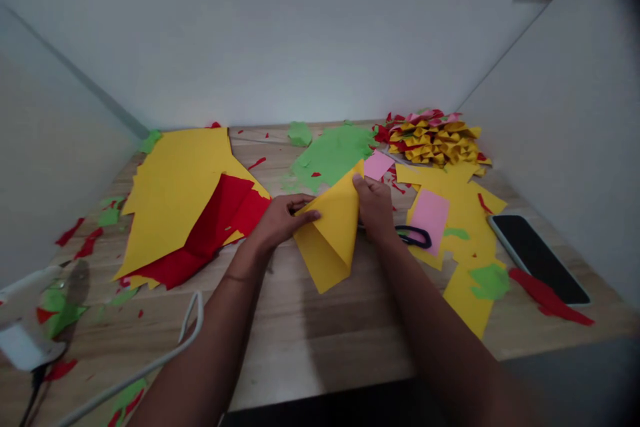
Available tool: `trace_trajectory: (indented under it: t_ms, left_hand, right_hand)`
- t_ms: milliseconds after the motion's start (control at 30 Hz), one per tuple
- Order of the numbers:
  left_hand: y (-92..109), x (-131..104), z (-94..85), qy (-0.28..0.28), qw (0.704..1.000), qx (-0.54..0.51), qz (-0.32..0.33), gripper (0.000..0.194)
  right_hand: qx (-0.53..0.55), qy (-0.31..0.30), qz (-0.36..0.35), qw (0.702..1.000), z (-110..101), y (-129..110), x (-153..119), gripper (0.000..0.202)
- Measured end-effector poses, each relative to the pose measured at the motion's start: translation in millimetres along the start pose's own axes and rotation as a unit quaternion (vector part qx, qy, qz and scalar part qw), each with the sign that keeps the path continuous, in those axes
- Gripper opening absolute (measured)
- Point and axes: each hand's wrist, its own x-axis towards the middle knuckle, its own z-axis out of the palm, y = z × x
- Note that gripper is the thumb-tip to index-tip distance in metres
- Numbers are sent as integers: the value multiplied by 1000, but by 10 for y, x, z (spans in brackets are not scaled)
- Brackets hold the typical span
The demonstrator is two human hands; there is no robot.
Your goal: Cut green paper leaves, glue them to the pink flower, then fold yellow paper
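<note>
A folded yellow paper sheet (pixel 331 230) lies on the wooden table (pixel 310 333) in the middle. My left hand (pixel 280 219) presses fingers on its left fold. My right hand (pixel 374 207) pinches its upper right corner. Black-handled scissors (pixel 414 235) lie just right of my right hand, partly hidden by it.
Yellow (pixel 175 193) and red sheets (pixel 210 233) lie at left, green paper (pixel 333 153) behind. A pile of folded yellow, red and pink pieces (pixel 433 137) sits at back right. Pink pieces (pixel 430 213), yellow scraps, a phone (pixel 537 257) at right. White cable (pixel 150 363) and device front left. Walls enclose the table.
</note>
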Motion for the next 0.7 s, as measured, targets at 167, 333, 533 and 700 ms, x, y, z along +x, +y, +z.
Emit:
trace_trajectory:
  t_ms: [167,333,533,700]
  left_hand:
    - [-53,11,7,-48,992,-115,16,70]
    - [-107,71,71,-20,976,-219,9,61]
    - [-66,69,87,-22,953,-300,-24,47]
    - [-51,73,99,-8,955,-294,-37,38]
  right_hand:
    - [14,-161,54,985,48,-93,-98,54]
    - [19,-312,106,944,127,-134,-228,54]
    - [56,-351,143,924,185,-160,-316,56]
    - [-13,-329,93,940,232,-60,-323,55]
